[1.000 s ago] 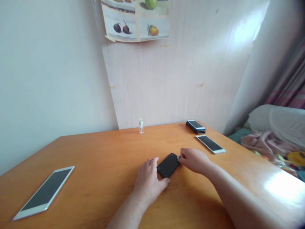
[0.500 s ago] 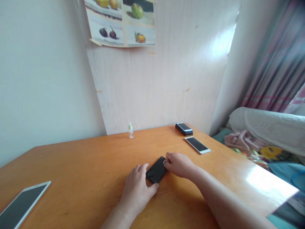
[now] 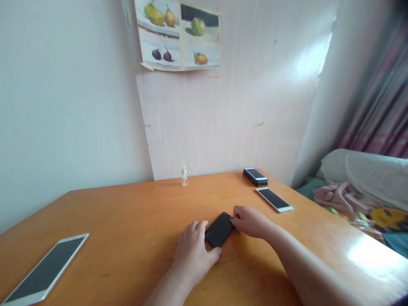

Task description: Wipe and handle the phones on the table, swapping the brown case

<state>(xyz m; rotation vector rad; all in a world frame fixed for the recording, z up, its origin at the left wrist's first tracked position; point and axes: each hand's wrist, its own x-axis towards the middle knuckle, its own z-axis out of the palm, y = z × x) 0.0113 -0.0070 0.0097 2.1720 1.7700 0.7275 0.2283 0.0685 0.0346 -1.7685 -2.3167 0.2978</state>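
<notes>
A black smartphone [image 3: 219, 230] lies at a slant on the orange-brown wooden table [image 3: 134, 221], dark face up. My left hand [image 3: 196, 246] grips its near left end, with the fingers along the left edge and the thumb at the near corner. At the phone's far right edge is my right hand [image 3: 250, 221], its fingers closed in a pinch. A small pale, ring-like bit [image 3: 231, 219] shows by those fingertips; most of it is hidden, so I cannot make out what it is.
A white tablet-like device [image 3: 47, 268] lies at the left. Toward the back right are a white phone [image 3: 274, 199] and a stack of several phones [image 3: 255, 177]. A small clear bottle [image 3: 184, 176] stands near the wall. Bedding [image 3: 347, 199] lies beyond the table's right edge.
My view has turned left and slightly up, so everything appears farther right and a little lower. Both hands stay at the black smartphone, and my right fingers remain pinched at its edge.
</notes>
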